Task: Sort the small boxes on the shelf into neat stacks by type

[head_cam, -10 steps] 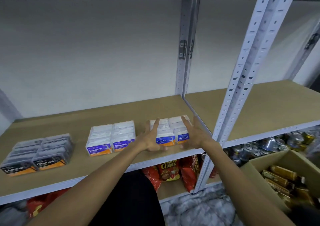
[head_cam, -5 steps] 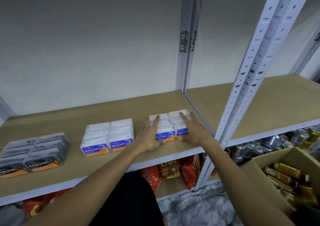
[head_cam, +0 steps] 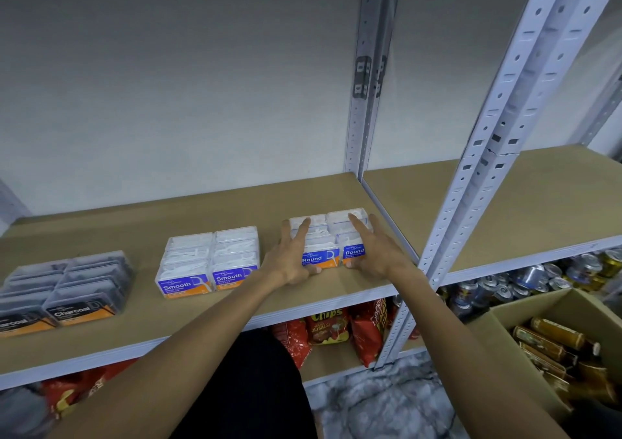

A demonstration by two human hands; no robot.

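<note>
On shelf (head_cam: 101, 347), right group: left hand (head_cam: 290, 259) and right hand (head_cam: 377, 252), fingers spread flat, press Round boxes (head_cam: 331, 248) from both sides; nothing lifted.

A plain pale wall (head_cam: 175, 78) stood behind grey perforated metal uprights (head_cam: 505, 129); tan shelf boards (head_cam: 525, 209) spanned them above a mottled grey floor (head_cam: 380, 405).

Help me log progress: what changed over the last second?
Little: both hands, left hand and right hand, stay pressed flat against the Round boxes, fingers sliding slightly further over the tops. Nothing was picked up or released. Smooth boxes and Charcoal boxes stayed put.
</note>
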